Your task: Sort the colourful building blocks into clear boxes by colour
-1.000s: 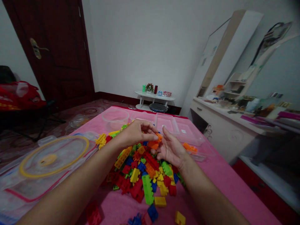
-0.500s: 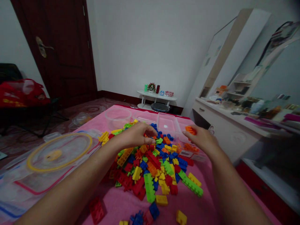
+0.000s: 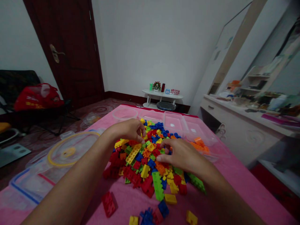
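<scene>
Head view, right hand [image 3: 185, 154] on bricks [image 3: 145, 170], tubs [image 3: 174, 122] behind

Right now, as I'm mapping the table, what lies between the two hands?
In the head view, part of the brick pile lies between the left hand and right hand: yellow, green, orange and blue bricks.

The right hand [image 3: 185, 156] is covering the brick pile [image 3: 157, 187] beneath its palm; the left hand [image 3: 127, 129] is curling, hiding whether its fingertips are pinching anything.
</scene>
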Demonstrator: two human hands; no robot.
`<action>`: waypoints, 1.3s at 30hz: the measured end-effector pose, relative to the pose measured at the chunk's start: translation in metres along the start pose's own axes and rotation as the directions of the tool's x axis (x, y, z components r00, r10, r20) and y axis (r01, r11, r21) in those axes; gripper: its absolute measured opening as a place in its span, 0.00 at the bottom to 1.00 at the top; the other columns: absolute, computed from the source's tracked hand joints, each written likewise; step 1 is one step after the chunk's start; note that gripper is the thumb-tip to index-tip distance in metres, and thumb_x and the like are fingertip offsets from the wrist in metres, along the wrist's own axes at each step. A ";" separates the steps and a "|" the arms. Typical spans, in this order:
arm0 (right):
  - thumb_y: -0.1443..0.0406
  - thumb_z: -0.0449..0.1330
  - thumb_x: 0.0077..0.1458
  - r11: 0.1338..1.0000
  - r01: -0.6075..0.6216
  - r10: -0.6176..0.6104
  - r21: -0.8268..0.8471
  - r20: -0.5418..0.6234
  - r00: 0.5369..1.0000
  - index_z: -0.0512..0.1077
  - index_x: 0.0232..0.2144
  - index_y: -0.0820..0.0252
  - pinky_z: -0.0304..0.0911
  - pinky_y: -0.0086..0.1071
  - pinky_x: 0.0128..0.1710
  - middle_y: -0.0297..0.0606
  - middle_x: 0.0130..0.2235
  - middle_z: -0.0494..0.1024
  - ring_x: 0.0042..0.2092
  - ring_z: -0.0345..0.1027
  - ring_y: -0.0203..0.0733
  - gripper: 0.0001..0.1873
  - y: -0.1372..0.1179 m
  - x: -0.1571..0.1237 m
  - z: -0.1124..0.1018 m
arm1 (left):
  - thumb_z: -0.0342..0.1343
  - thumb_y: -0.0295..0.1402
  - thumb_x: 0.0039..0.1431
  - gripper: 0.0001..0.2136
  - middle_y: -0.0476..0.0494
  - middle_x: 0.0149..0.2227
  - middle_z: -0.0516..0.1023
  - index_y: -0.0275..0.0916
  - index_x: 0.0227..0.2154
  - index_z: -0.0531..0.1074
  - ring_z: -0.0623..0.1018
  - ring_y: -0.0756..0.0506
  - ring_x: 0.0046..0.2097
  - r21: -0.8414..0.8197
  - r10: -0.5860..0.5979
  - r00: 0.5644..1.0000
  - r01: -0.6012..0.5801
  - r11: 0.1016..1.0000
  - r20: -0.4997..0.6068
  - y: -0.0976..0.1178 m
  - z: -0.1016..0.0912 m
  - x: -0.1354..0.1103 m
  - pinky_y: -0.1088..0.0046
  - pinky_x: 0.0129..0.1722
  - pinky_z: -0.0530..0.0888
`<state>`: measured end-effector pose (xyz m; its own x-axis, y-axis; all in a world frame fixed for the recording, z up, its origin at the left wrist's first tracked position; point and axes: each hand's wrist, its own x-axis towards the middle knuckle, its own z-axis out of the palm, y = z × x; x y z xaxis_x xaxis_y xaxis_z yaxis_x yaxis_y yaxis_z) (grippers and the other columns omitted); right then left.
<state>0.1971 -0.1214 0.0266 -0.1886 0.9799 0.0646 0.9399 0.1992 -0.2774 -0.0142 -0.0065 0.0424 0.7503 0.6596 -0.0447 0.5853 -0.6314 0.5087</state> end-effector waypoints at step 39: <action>0.61 0.60 0.44 0.417 0.084 0.311 0.905 -0.229 0.922 0.67 0.32 0.61 0.53 0.22 0.17 0.28 0.21 0.70 0.19 0.60 0.29 0.11 -0.004 0.023 0.028 | 0.55 0.28 0.44 0.07 0.44 0.30 0.76 0.32 0.28 0.75 0.74 0.52 0.30 -0.692 0.046 0.937 -0.287 0.662 -0.345 0.042 0.023 0.016 0.78 0.30 0.70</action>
<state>0.1809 -0.0992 0.0029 0.1835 0.9640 0.1923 0.1184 0.1725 -0.9779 0.0292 -0.0316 0.0433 0.6245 0.7298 0.2783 -0.0405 -0.3255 0.9447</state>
